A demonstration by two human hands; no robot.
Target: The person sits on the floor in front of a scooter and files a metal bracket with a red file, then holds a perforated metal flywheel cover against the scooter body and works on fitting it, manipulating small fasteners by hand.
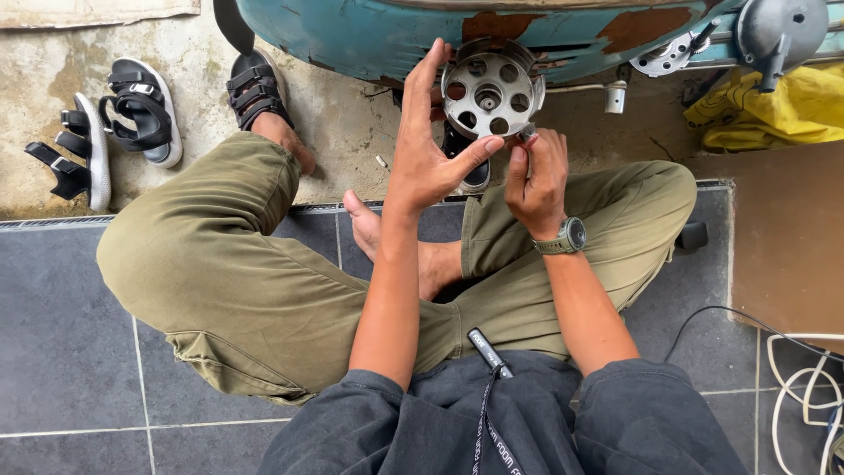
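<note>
A round metal disc with a ring of holes (489,93) was seen at the upper middle of the frame, set against the underside of a teal, rust-patched vehicle body (378,31). The left hand (428,145) was spread flat beside the disc – its fingers reached up along the disc's left edge, and its thumb stretched across below the rim toward the right. The disc was steadied by it rather than enclosed, the palm being opened out.

The right hand (535,180) was held just below and right of the disc, its fingertips pinched together on a small metal part (526,134) at the disc's lower right edge; what kind of part it was could not be told. A grey-green wristwatch (567,237) was worn on that wrist.

The person was seated cross-legged on a dark tiled floor (61,343), in olive trousers (237,273) and a dark shirt, with one bare foot (374,224) shown in the middle of the frame. A pair of black and white sandals (105,132) lay at the upper left on rough concrete – well apart from the hands. A yellow cloth (774,110) was bundled at the upper right, beneath a grey metal housing (778,31). White cables (804,387) were coiled at the lower right.
</note>
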